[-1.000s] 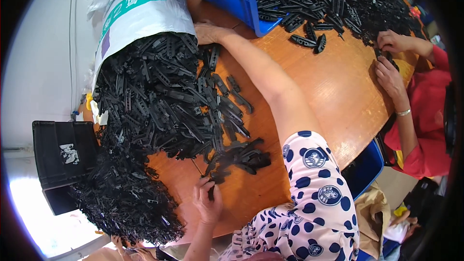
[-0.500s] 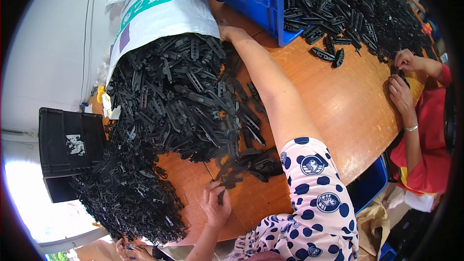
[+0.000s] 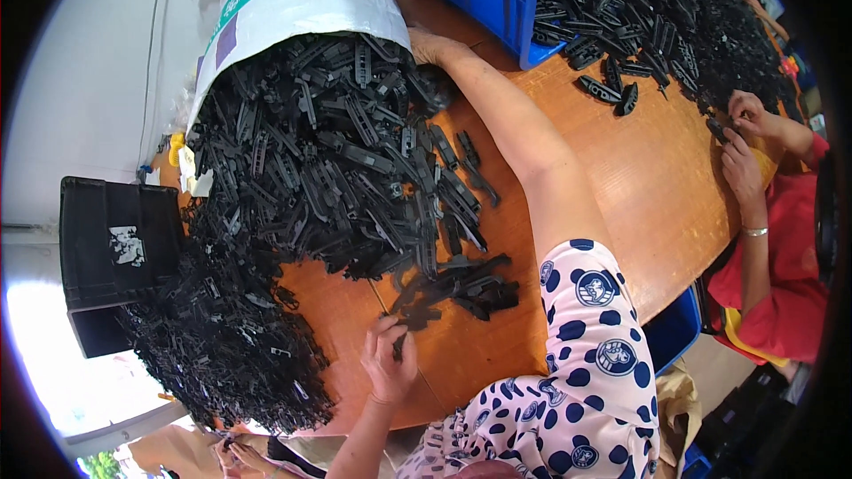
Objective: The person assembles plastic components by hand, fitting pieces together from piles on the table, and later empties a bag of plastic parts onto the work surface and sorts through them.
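Observation:
My left hand [image 3: 390, 364] is over the near part of the wooden table, its fingers curled round a small black plastic part [image 3: 399, 346]. Just beyond it lies a loose little heap of long black plastic parts [image 3: 461, 288]. My right arm reaches far forward, and my right hand [image 3: 429, 46] is against the right edge of a white woven sack [image 3: 311, 13]. Its fingers are mostly hidden by the sack's edge. From the sack's mouth a large pile of long black plastic parts [image 3: 346, 155] spreads over the table. A blurred dark patch shows just below that hand.
Smaller black parts [image 3: 240, 346] are heaped at left beside a tipped black crate [image 3: 120, 244]. A blue crate [image 3: 501, 0] stands at the back, with more black parts [image 3: 621, 18] beyond. On the right, a co-worker in a red top [image 3: 781, 257] handles a black part over the table [image 3: 639, 186].
The view has shifted slightly. My left hand still holds its part, close to the small heap. My right hand stays at the sack's edge, and the dark patch below it looks different.

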`<state>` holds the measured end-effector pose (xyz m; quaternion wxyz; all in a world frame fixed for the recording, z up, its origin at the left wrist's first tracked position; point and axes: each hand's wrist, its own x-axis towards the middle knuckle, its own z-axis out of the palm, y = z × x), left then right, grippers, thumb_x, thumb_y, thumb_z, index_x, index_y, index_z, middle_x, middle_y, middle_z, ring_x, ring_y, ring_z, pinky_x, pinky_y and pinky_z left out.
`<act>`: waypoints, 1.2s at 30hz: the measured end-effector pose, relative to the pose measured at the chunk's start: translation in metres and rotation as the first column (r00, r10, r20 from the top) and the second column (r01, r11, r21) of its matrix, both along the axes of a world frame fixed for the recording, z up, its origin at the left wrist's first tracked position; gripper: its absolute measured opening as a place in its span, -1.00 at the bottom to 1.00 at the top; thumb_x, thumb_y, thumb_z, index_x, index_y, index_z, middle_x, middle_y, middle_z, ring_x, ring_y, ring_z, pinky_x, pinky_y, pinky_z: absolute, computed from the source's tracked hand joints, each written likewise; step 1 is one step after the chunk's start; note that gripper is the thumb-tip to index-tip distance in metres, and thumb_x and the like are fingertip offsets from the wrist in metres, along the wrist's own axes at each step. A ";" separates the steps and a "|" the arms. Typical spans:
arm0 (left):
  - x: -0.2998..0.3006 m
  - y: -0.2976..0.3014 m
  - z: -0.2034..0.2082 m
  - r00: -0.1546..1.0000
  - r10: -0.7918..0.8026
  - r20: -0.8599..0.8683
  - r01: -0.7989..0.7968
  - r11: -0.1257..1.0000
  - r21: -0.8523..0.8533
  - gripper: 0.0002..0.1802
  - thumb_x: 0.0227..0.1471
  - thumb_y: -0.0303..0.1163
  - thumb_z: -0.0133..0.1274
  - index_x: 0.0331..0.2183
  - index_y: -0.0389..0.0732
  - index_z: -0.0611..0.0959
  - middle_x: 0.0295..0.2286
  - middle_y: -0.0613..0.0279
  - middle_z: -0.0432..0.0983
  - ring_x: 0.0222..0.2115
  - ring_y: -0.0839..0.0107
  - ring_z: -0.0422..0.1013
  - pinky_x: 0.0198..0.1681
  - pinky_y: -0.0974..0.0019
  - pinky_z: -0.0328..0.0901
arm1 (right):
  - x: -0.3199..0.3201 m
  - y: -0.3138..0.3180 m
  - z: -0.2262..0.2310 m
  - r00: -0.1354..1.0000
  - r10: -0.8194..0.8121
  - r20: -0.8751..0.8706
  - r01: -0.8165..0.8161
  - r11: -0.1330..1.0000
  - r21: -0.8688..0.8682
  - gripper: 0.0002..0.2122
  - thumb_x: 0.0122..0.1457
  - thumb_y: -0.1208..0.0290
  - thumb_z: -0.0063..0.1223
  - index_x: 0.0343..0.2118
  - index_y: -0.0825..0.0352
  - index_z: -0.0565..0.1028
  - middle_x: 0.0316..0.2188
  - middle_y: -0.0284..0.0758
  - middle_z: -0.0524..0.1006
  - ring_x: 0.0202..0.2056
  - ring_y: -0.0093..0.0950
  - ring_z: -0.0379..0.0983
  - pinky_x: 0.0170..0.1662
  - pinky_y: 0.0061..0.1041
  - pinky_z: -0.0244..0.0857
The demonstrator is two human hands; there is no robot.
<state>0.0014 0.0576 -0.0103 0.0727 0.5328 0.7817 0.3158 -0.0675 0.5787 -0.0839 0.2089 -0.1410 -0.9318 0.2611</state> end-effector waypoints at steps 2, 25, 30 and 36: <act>0.001 0.000 -0.001 1.000 -0.010 0.021 0.009 1.000 0.023 -0.76 -0.20 -0.65 0.12 -0.38 -0.22 0.51 -0.32 0.08 0.45 -0.35 0.11 0.44 -0.34 0.23 0.36 | 0.011 -0.007 0.001 0.999 0.001 0.039 0.000 0.999 -0.036 -0.40 -0.06 -0.05 0.07 0.03 0.19 0.37 0.05 -0.11 0.37 0.11 -0.14 0.23 0.09 -0.21 0.14; 0.002 -0.013 -0.003 0.995 -0.062 -0.081 0.073 0.988 0.139 -0.69 -0.14 -0.50 0.12 -0.24 -0.15 0.55 -0.30 0.14 0.41 -0.30 0.10 0.42 -0.26 0.18 0.36 | 0.140 -0.200 0.055 0.979 -0.164 0.124 0.183 0.969 -0.168 -0.64 0.13 0.31 -0.15 0.02 0.12 0.40 -0.01 -0.11 0.42 0.02 -0.12 0.30 0.08 -0.29 0.18; 0.003 -0.033 -0.007 0.976 -0.011 -0.216 0.029 0.997 0.077 -0.68 -0.13 -0.46 0.13 -0.23 -0.12 0.55 -0.29 0.22 0.42 -0.31 0.16 0.42 -0.28 0.20 0.37 | 0.124 -0.246 0.056 0.901 -0.425 0.087 0.428 0.903 -0.030 -0.65 0.07 0.40 -0.19 -0.05 0.30 0.45 -0.16 0.02 0.47 -0.07 -0.04 0.33 0.04 -0.19 0.21; -0.002 -0.060 -0.009 0.973 0.070 -0.219 -0.046 0.993 0.111 -0.66 -0.12 -0.47 0.12 -0.19 -0.11 0.53 -0.30 0.22 0.43 -0.29 0.16 0.42 -0.25 0.20 0.36 | 0.132 -0.287 0.074 0.906 -0.398 0.144 0.420 0.884 -0.205 -0.57 0.05 0.42 -0.17 0.02 0.40 0.37 0.01 0.13 0.31 0.08 -0.04 0.19 0.12 -0.21 0.13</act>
